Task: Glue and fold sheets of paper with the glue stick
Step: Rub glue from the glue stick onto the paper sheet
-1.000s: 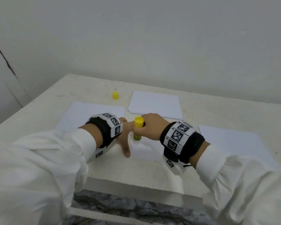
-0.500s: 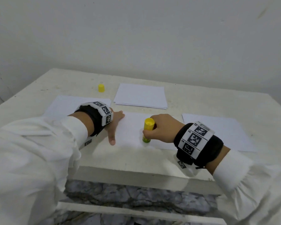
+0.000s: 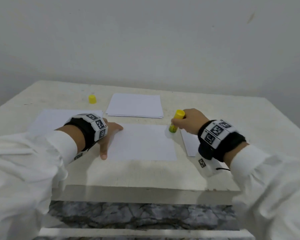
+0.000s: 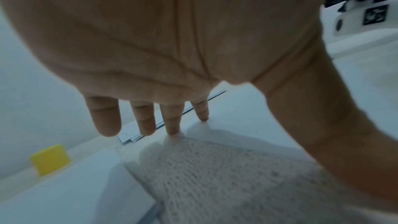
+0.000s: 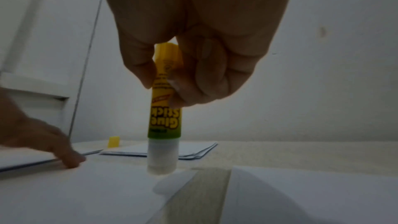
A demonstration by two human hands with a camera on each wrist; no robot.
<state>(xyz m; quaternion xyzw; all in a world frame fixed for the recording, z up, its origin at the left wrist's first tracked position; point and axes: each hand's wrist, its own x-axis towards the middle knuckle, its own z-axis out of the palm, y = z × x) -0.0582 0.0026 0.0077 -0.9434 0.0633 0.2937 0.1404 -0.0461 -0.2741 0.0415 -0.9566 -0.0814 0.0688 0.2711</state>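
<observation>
Head view: one sheet (image 3: 142, 142) is laid flat at the near middle of the desk (image 3: 145, 175), unfolded. It is pinned at its left edge by the left hand (image 3: 109, 134), fingers spread and straight, thumb toward the near side. The glue stick (image 3: 175, 122) is pinched upright in the curled fingers of the right hand (image 3: 189, 121), uncapped end down at the sheet's far right corner; in the right wrist view the tip (image 5: 161, 168) appears at or just above the paper, contact not certain.

Judged: gluing under way, at the far right corner; no glue trace can be made out. Folding not yet done.

Count:
- glue sticks, one
- yellow cap (image 3: 92, 99), one, far left, apart from the stick
- paper stack (image 3: 135, 105), one, far middle
- a further sheet or thin pile lying left (image 3: 47, 120) and another right (image 3: 189, 144), one each
- hands, two
</observation>
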